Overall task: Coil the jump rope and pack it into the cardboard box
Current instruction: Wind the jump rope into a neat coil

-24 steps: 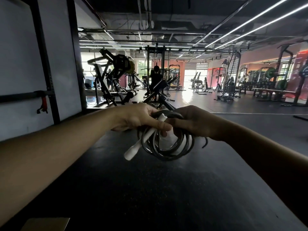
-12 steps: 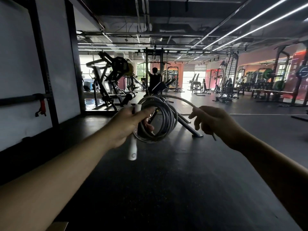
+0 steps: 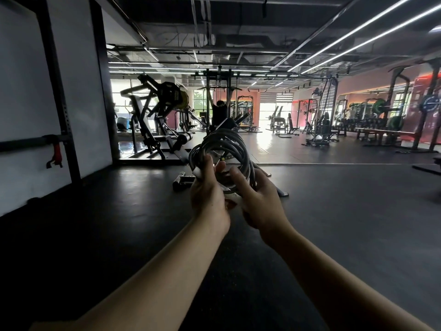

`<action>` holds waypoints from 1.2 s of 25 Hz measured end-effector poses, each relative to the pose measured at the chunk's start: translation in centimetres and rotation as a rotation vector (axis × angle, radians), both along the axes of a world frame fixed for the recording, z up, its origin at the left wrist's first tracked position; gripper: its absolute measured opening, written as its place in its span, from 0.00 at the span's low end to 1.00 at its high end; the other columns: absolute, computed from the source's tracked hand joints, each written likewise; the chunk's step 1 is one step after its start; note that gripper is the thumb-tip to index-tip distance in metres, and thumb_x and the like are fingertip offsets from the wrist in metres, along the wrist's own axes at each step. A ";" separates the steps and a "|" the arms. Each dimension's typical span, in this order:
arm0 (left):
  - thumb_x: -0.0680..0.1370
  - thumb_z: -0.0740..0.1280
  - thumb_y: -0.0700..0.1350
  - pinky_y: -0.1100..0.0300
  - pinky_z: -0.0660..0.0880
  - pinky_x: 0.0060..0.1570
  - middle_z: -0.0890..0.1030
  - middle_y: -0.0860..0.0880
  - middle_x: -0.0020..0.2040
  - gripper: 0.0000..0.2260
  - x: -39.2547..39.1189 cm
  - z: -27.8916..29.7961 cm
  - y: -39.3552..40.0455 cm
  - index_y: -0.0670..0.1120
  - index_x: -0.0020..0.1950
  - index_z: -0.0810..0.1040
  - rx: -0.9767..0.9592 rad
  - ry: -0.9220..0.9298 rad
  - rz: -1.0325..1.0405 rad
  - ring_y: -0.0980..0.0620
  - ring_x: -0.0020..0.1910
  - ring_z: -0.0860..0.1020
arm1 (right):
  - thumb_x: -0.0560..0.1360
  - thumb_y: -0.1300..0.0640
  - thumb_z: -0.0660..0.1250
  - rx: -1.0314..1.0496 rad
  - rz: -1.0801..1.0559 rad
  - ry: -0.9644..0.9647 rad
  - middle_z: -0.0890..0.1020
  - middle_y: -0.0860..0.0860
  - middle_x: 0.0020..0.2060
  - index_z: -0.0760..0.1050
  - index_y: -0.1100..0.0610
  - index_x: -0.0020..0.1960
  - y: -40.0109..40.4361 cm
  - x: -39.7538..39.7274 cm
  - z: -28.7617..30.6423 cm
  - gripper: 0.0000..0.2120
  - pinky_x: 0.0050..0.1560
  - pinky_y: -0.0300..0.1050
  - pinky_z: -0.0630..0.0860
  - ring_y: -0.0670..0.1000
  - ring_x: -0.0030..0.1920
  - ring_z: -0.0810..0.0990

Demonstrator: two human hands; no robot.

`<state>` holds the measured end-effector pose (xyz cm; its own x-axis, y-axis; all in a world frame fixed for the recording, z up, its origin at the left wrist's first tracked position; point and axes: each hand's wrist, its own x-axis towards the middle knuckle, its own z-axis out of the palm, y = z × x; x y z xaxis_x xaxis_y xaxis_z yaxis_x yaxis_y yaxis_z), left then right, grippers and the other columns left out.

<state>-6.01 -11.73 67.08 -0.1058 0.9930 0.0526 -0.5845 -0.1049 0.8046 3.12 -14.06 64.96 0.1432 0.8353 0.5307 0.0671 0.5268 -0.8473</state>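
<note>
Coiling step: left hand (image 3: 207,195) and right hand (image 3: 259,203) are both gripping the grey looped plastic jump rope (image 3: 224,149). Cardboard box out of view; locating it next.

The big gym room has a dark floor (image 3: 334,223) and a white wall (image 3: 21,91) on the left with black posts. Long light strips (image 3: 358,32) shine on the dark ceiling. Far back, workout machines (image 3: 157,115) stand near bright windows (image 3: 267,111), beside a pink wall (image 3: 372,82).
</note>
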 end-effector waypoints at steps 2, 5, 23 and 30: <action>0.78 0.67 0.62 0.48 0.81 0.47 0.89 0.51 0.45 0.17 -0.1 -0.3 -0.1 0.50 0.45 0.86 0.026 0.096 -0.013 0.47 0.45 0.87 | 0.80 0.58 0.68 0.012 -0.004 0.041 0.86 0.51 0.33 0.83 0.59 0.48 -0.3 -0.1 0.4 0.07 0.25 0.32 0.72 0.41 0.28 0.82; 0.79 0.68 0.57 0.51 0.79 0.42 0.89 0.45 0.47 0.15 -1.0 -0.7 -0.1 0.47 0.47 0.87 0.094 0.221 -0.094 0.45 0.43 0.86 | 0.80 0.63 0.67 0.004 -0.009 0.042 0.83 0.51 0.27 0.82 0.61 0.43 -0.9 0.4 0.9 0.08 0.20 0.31 0.68 0.40 0.20 0.76; 0.57 0.84 0.62 0.58 0.75 0.58 0.79 0.52 0.68 0.58 -2.7 3.8 -0.7 0.60 0.79 0.53 0.764 1.820 -0.318 0.54 0.59 0.78 | 0.74 0.57 0.73 0.060 -0.072 -1.295 0.75 0.36 0.35 0.75 0.45 0.47 -0.7 3.9 5.8 0.09 0.36 0.26 0.73 0.36 0.34 0.79; 0.57 0.84 0.61 0.51 0.80 0.58 0.79 0.55 0.67 0.55 -4.3 2.8 0.7 0.63 0.77 0.58 0.645 1.738 -0.336 0.49 0.59 0.81 | 0.78 0.50 0.70 -0.026 0.062 -1.116 0.79 0.39 0.29 0.78 0.46 0.44 -0.4 4.5 4.8 0.04 0.32 0.30 0.69 0.36 0.28 0.76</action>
